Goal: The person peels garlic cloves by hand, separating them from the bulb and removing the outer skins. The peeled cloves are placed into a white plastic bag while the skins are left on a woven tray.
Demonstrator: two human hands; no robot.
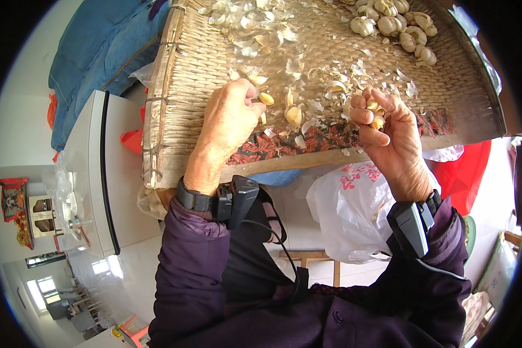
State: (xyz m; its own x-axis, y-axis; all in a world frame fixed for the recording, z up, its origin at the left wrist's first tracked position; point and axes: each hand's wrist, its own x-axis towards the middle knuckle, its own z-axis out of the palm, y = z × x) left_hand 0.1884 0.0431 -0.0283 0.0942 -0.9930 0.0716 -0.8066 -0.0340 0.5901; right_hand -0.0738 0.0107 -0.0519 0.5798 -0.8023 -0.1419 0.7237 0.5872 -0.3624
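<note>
A large woven basket tray point(191, 82) lies before me, strewn with papery garlic skins point(269, 35). My left hand point(232, 115) is over its near left part, thumb and fingertips close together beside a peeled garlic clove point(266, 99); whether they pinch anything is hidden. More cloves point(293, 116) lie between my hands. On the right, my right hand point(387, 122) is turned palm up with its fingers curled around several garlic cloves point(376, 119). Whole garlic bulbs point(390, 26) are heaped at the tray's far right.
Below the tray's near edge hangs a white plastic bag point(348, 209) with red print, beside a red bag point(465, 178). A white cabinet or appliance point(128, 174) stands at the left, near blue fabric point(108, 48). A wooden stool point(317, 256) is below.
</note>
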